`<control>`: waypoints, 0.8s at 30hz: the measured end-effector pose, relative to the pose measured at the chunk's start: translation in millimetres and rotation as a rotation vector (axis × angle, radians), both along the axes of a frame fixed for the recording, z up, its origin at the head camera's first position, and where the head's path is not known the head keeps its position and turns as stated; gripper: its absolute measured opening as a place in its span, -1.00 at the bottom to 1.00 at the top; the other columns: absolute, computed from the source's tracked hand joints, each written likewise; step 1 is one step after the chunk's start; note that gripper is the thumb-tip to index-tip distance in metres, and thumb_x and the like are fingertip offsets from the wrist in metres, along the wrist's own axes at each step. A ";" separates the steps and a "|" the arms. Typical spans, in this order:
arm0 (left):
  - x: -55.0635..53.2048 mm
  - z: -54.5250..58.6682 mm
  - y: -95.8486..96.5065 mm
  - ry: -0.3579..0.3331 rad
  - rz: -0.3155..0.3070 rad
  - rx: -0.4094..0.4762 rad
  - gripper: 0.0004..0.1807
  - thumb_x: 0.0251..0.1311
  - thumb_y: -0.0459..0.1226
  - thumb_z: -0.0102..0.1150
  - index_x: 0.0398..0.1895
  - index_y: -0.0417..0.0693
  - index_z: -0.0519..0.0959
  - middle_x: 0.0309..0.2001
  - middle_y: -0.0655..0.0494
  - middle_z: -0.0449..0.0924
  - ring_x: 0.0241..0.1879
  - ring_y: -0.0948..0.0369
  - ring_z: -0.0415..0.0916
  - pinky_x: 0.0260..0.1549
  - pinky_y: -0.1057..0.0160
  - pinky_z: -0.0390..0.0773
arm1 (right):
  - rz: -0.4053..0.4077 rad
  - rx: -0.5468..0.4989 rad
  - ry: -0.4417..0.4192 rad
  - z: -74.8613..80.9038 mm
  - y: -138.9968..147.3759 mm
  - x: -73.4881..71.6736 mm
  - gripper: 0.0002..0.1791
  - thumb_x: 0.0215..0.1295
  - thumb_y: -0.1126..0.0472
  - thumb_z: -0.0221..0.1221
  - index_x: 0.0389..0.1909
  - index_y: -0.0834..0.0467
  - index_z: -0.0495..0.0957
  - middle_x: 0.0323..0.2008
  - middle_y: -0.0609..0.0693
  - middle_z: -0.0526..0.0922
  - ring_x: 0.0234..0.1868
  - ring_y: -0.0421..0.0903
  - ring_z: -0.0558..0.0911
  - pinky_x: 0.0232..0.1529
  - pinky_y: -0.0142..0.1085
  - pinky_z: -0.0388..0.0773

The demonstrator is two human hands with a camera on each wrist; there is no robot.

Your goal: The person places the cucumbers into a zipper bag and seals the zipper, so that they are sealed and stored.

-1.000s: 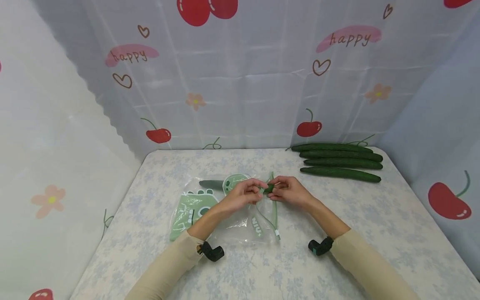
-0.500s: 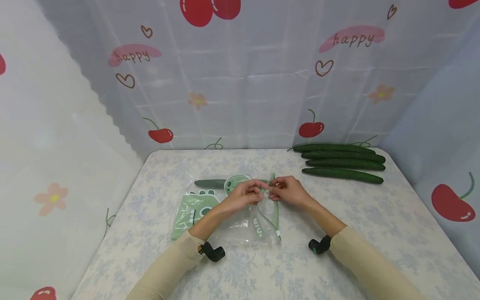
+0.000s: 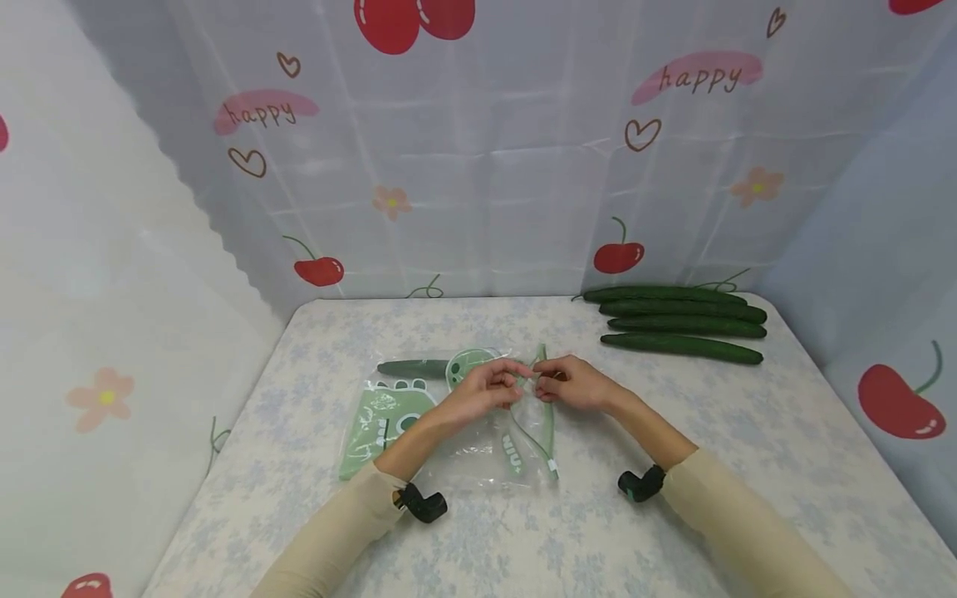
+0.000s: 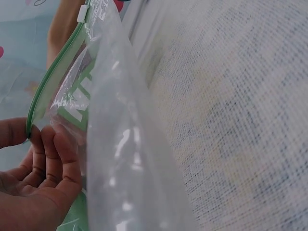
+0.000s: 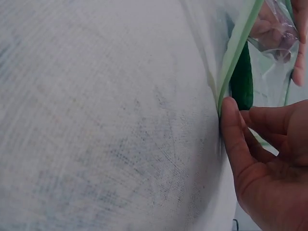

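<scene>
A clear zip bag (image 3: 478, 453) with green cartoon prints lies on the table, its green-edged mouth facing right. Inside it a dark green cucumber (image 3: 411, 368) points left, partly hidden behind the print and my left hand (image 3: 482, 386). That hand pinches one green zip strip (image 4: 44, 89) of the mouth between thumb and finger, holding the side up. My right hand (image 3: 583, 384) is at the opposite lip, thumb against its green edge and fingertips just inside. In the right wrist view the cucumber's near end (image 5: 242, 84) sits right at those fingertips. A white slider (image 4: 83, 13) rests at the strip's end.
Several more cucumbers (image 3: 680, 324) lie side by side at the table's back right. A floral cloth (image 3: 523, 548) covers the table. Printed curtains (image 3: 478, 166) enclose it at the back and both sides.
The cucumber has slid left, deeper into the bag; its right end no longer sticks out between my hands. My right hand stays at the mouth, and the left hand has hardly moved.
</scene>
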State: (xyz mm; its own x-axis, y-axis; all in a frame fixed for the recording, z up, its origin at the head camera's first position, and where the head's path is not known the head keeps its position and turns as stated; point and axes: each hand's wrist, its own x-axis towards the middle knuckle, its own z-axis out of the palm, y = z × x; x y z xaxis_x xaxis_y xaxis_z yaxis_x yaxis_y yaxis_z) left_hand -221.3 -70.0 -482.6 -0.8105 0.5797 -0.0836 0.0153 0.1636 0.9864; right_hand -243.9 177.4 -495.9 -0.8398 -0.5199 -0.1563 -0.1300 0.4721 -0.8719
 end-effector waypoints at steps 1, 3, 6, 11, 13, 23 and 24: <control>0.0 -0.1 0.2 -0.002 0.003 -0.001 -0.60 0.54 -0.31 0.19 0.38 -0.11 0.55 -0.21 0.24 0.55 -0.19 0.27 0.55 -0.04 0.17 0.65 | 0.005 -0.032 -0.013 0.0 1.4 0.7 -0.47 0.67 0.32 0.03 0.50 0.52 0.33 0.13 0.41 0.70 0.15 0.20 0.79 0.12 -0.21 0.78; 0.2 0.1 0.4 -0.003 0.010 -0.005 -0.61 0.54 -0.32 0.19 0.37 -0.08 0.56 -0.21 0.23 0.55 -0.18 0.26 0.55 -0.03 0.14 0.65 | 0.010 -0.099 -0.041 -0.4 5.2 3.0 -0.48 0.68 0.35 0.03 0.51 0.53 0.32 0.16 0.46 0.68 0.21 0.25 0.76 0.16 -0.19 0.77; 0.3 -0.3 0.2 -0.008 0.018 -0.006 -0.62 0.54 -0.32 0.18 0.35 -0.07 0.57 -0.21 0.24 0.55 -0.18 0.27 0.55 -0.04 0.16 0.65 | -0.003 -0.178 -0.053 -2.0 12.6 7.7 -0.50 0.67 0.33 0.07 0.49 0.48 0.38 0.20 0.48 0.65 0.23 0.27 0.75 0.19 -0.17 0.75; 0.4 -0.8 0.1 -0.011 0.027 -0.001 -0.61 0.52 -0.35 0.17 0.35 -0.13 0.56 -0.20 0.25 0.52 -0.15 0.33 0.57 -0.10 0.31 0.64 | -0.064 -0.222 -0.018 -1.0 32.4 17.5 -0.56 0.66 0.24 0.14 0.41 0.37 0.51 0.22 0.45 0.67 0.17 0.21 0.79 0.18 -0.15 0.76; -0.2 -1.8 0.0 -0.009 0.028 0.004 -0.61 0.52 -0.35 0.17 0.35 -0.15 0.56 -0.20 0.25 0.52 -0.13 0.33 0.57 -0.12 0.34 0.64 | -0.083 -0.219 0.005 0.1 44.5 21.1 -0.57 0.65 0.23 0.15 0.37 0.38 0.53 0.20 0.45 0.67 0.13 0.15 0.81 0.16 -0.17 0.77; -0.4 -5.4 -2.2 -0.011 0.017 0.014 -0.60 0.53 -0.34 0.15 0.37 -0.16 0.54 -0.18 0.25 0.51 -0.12 0.33 0.56 -0.11 0.33 0.63 | -0.245 -0.187 0.123 3.7 122.0 42.4 -0.60 0.64 0.25 0.16 0.29 0.45 0.55 0.13 0.17 0.75 0.01 -0.21 0.80 0.05 -0.35 0.77; -0.3 -5.1 -2.3 -0.012 0.019 0.013 -0.60 0.53 -0.35 0.15 0.37 -0.16 0.55 -0.19 0.25 0.51 -0.12 0.33 0.56 -0.11 0.32 0.63 | -0.265 -0.167 0.147 3.6 129.2 44.8 -0.61 0.64 0.24 0.17 0.28 0.43 0.57 0.11 0.10 0.76 0.01 -0.24 0.79 0.04 -0.38 0.76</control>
State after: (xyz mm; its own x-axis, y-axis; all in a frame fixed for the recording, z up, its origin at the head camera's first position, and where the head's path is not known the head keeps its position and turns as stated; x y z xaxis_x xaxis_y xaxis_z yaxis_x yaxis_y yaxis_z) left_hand -221.6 -72.3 -487.7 -0.8204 0.5653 -0.0855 0.0007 0.1505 0.9886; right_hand -199.0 306.7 -492.3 -0.9564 -0.2886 0.0454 -0.1521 0.3590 -0.9209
